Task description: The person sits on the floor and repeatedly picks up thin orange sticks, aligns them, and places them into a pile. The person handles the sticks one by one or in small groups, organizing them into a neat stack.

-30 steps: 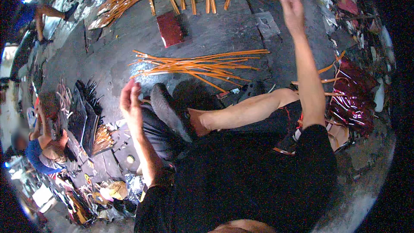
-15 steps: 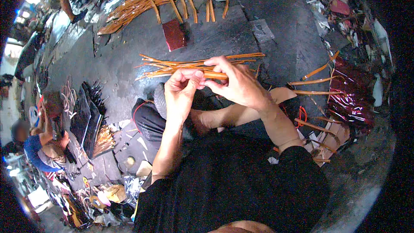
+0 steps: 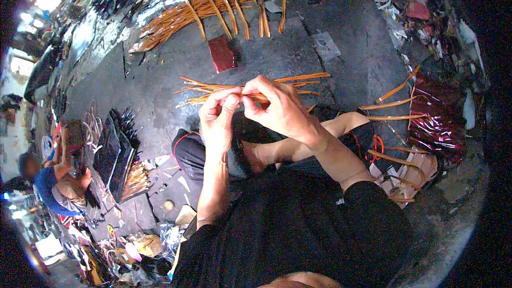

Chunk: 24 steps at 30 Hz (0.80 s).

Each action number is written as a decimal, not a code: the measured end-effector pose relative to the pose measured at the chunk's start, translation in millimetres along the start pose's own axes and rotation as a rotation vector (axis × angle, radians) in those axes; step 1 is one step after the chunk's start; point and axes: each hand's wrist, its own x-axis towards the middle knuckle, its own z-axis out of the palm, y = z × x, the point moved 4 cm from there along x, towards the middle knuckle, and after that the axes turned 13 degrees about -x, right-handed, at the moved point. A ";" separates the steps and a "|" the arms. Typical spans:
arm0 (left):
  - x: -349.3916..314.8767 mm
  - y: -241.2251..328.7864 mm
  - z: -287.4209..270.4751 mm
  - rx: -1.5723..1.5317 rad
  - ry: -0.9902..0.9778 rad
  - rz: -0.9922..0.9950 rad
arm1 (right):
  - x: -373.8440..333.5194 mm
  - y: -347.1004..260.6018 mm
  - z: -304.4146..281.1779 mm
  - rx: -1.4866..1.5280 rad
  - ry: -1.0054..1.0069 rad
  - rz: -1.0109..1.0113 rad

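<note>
I sat on the dark grey concrete floor (image 3: 346, 58), legs folded under me. Across it, near the top, lay the big fan of long orange-brown strips (image 3: 186, 10), probably cane or thin split wood. Nearer me sat a smaller loose bundle of the same orange strips (image 3: 298, 80), spread flat just beyond my hands, with a small dark red rectangular block (image 3: 222, 53) between the two piles. More stray strips lay by a shiny dark red foil wrapper (image 3: 437, 122) at my right.

My left hand (image 3: 218, 114) and right hand (image 3: 280, 109) met in front of me, both closed in a narrow pinch on one thin orange strip (image 3: 255, 96), held roughly level above my knee and the bundle. Left fingertips (image 3: 230, 96) took one end, right fingers the stretch beside it, hands nearly touching.

My judgement: the strip was very light, springy rather than stiff, likely to bend along its length and maybe split or kink if folded hard. Its surface looked smooth, slightly glossy, so possibly slippery. Best grip was a fingertip pinch across the flat faces, hands close together for control.

It looked narrow, flat and uniformly orange; its end details were too small to tell.
</note>
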 end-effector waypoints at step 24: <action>19.7 32.4 -106.6 -0.323 0.321 0.171 | -16.3 27.4 -33.0 -0.185 -0.073 -0.136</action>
